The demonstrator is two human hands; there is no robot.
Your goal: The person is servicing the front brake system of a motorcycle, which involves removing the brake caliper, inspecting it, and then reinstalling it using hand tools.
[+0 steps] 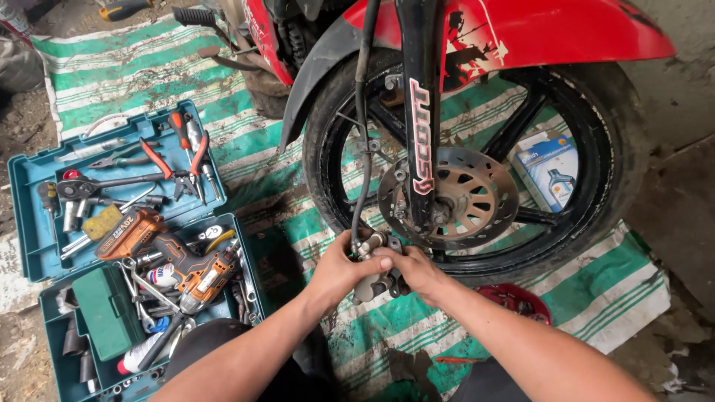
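Note:
A motorcycle front wheel with a black tyre, a perforated brake disc and a black fork leg stands on a green-and-white striped mat. A grey brake caliper hangs on its black hose just below the disc's lower left edge. My left hand grips the caliper from the left. My right hand holds it from the right, fingers wrapped over its top. Part of the caliper is hidden by my fingers.
An open teal tool case lies at the left with an orange cordless drill, pliers, sockets and wrenches. A blue-and-white box lies behind the wheel. A red tray sits by my right forearm. The red fender overhangs the wheel.

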